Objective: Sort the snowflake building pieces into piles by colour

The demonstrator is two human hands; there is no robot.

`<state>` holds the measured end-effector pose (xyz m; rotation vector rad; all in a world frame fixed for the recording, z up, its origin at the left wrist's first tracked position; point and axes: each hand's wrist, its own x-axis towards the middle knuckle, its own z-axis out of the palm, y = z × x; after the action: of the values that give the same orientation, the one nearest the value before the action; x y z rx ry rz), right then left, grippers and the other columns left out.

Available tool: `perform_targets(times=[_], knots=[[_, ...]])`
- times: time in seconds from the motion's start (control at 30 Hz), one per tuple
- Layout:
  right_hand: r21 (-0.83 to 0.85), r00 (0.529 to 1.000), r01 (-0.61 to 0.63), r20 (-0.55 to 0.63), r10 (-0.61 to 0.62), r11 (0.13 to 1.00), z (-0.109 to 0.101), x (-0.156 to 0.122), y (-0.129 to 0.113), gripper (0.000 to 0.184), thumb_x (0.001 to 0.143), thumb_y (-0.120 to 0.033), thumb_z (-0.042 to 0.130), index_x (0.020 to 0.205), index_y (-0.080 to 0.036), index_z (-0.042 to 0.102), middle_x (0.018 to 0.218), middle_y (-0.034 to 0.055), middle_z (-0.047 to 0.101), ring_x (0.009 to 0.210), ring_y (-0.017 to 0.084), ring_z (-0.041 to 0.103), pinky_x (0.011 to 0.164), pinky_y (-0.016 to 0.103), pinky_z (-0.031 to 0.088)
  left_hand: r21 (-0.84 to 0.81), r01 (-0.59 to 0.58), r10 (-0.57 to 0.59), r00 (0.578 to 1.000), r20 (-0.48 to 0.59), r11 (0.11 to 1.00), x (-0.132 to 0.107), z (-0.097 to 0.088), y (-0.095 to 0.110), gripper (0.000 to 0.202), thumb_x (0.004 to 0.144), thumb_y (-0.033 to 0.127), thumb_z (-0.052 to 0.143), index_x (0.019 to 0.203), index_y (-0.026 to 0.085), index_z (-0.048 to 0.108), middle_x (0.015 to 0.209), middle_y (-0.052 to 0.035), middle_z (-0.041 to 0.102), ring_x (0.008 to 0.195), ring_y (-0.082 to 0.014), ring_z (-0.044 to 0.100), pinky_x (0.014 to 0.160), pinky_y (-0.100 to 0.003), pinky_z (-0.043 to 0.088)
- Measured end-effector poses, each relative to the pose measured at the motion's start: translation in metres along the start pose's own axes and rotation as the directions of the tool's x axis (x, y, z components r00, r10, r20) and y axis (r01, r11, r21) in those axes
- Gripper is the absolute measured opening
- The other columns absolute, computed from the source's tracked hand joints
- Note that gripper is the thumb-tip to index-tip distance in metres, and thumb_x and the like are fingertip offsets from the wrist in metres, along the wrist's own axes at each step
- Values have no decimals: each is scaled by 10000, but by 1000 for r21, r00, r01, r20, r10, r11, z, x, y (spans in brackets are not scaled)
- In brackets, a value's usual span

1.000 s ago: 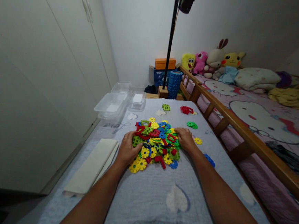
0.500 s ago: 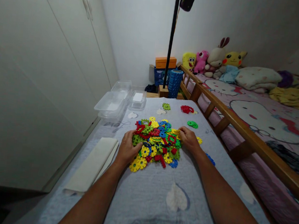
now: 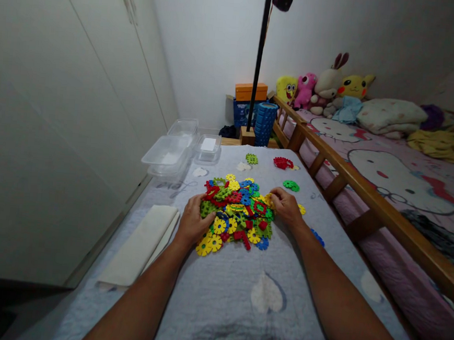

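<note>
Evidently, the pieces point(image 3: 244, 198) lay heaped on the desk point(image 3: 221, 290); the left hand point(image 3: 193, 221), thumb spread, cupped one side, while the right hand point(image 3: 286, 206) seemed to pinch a yellow disc point(image 3: 267, 199) opposite. All looked light, stiff, perhaps slippery, best taken by the notched rims.

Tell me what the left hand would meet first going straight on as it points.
The left hand would first meet the green pieces at the left edge of the toy pile, seemingly already against its fingers, though exact contact is hard to judge.
</note>
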<state>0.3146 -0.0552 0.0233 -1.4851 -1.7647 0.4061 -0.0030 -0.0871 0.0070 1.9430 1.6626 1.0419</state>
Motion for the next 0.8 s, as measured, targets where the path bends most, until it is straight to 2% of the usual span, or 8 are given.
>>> perform_targets(times=[0.1, 0.2, 0.3, 0.37, 0.47, 0.6, 0.7, 0.8], knots=[[-28, 995, 19, -93, -21, 999, -17, 4, 3, 183, 849, -283, 485, 801, -210, 645, 832, 56, 653, 793, 200, 583, 758, 306, 446, -8, 6, -6, 1000, 4, 1000, 0, 0, 0, 523, 807, 337, 632, 1304, 215, 523, 1326, -110, 574, 1317, -285, 515, 1141, -467, 412], [-84, 979, -18, -203, 0, 996, -45, 11, 17, 176, 826, -294, 507, 802, -207, 658, 878, 78, 661, 852, 216, 591, 809, 327, 457, -16, 1, -1, 1000, -1, 1000, 0, 0, 0, 524, 797, 335, 642, 1297, 229, 530, 1321, -98, 575, 1312, -282, 520, 1148, -462, 408], [-66, 954, -178, -256, 156, 982, -72, 13, 38, 185, 784, -292, 536, 874, -199, 669, 792, 45, 652, 762, 203, 586, 735, 315, 455, -14, -2, 2, 1000, -4, 1000, 0, -1, 0, 524, 795, 338, 640, 1296, 227, 532, 1325, -97, 574, 1311, -281, 523, 1152, -459, 407], [-42, 924, -302, -260, 282, 952, -82, 11, 52, 199, 739, -268, 555, 890, -197, 663, 707, 9, 623, 673, 184, 561, 656, 294, 430, -10, -4, 4, 1000, -3, 1000, 0, -1, 1, 523, 798, 343, 637, 1296, 223, 531, 1324, -101, 576, 1307, -282, 527, 1150, -462, 411], [-51, 893, -419, -203, 401, 907, -86, 6, 69, 121, 683, -223, 566, 774, -201, 642, 671, 0, 618, 640, 175, 562, 606, 280, 402, -4, -7, 7, 1000, 1, 1000, 0, -1, 1, 522, 799, 348, 635, 1294, 219, 531, 1323, -107, 579, 1310, -287, 525, 1152, -466, 409], [-105, 882, -464, -140, 449, 880, -79, 2, 80, 63, 663, -172, 565, 686, -207, 612, 656, 9, 627, 637, 182, 575, 583, 279, 386, 3, -10, 10, 1000, -3, 1000, 0, 0, 0, 518, 800, 355, 628, 1290, 218, 530, 1324, -109, 578, 1310, -288, 525, 1152, -463, 409], [-247, 895, -441, -190, 403, 863, -75, 0, 86, 79, 672, -143, 566, 669, -207, 612, 681, 26, 636, 662, 187, 566, 625, 292, 399, 6, -9, 9, 1000, -2, 1000, 1, 0, -1, 519, 799, 355, 623, 1288, 210, 529, 1319, -112, 582, 1304, -288, 528, 1148, -464, 411], [-388, 918, -379, -273, 288, 840, -70, 0, 85, 110, 708, -154, 568, 742, -200, 663, 786, 65, 659, 771, 214, 577, 743, 327, 433, 8, -9, 9, 1000, 3, 1000, 1, 0, 0, 516, 799, 352, 622, 1286, 211, 529, 1314, -111, 587, 1301, -287, 530, 1144, -464, 414]])
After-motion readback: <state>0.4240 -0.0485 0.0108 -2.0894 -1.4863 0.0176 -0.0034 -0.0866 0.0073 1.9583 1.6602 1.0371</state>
